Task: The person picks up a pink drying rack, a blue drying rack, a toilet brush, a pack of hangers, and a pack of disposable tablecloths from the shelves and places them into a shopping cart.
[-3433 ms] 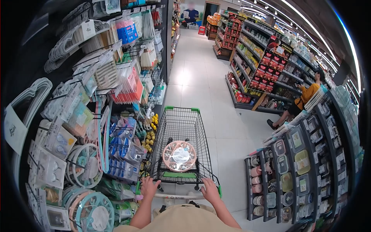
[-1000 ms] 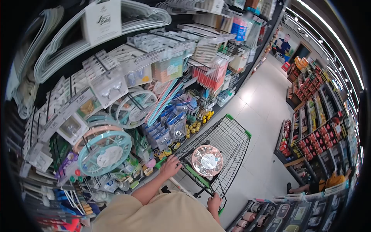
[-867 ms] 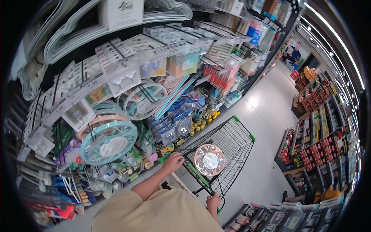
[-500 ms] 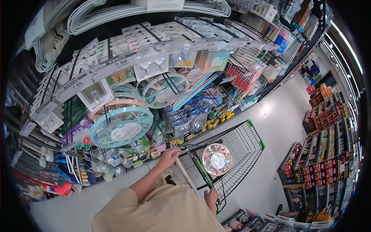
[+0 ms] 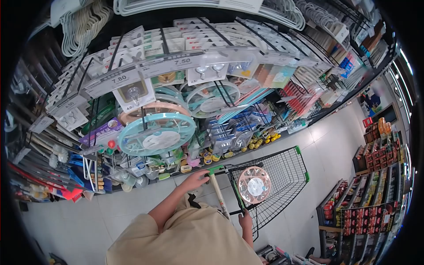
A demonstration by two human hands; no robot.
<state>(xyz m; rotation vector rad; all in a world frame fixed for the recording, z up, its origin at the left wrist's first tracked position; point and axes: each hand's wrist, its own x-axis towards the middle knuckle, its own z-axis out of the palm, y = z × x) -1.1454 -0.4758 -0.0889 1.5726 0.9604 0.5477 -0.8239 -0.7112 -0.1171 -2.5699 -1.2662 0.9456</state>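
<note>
My left hand point(image 5: 197, 178) is closed on the near left corner of the shopping cart point(image 5: 282, 179), at the end of its pale handlebar point(image 5: 217, 192). At the other end of that bar, my right hand point(image 5: 244, 218) is closed round the cart's near right corner. In the wire basket lies a round pink hanger rack point(image 5: 255, 185) with clear parts and a white label in its centre. A similar teal rack point(image 5: 157, 134) hangs on the shelf display to the left of the cart.
Hooks with packaged goods and price labels point(image 5: 170, 64) fill the left and top. White hangers point(image 5: 86, 26) hang above. On the right stand shelves of packaged goods point(image 5: 369, 212). Tiled floor point(image 5: 324, 154) runs between them. A person's foot shows at the lower right.
The view has shifted, so the display now sits further right. The cart appears slightly lower and further right in view, with both hands still at its handlebar.
</note>
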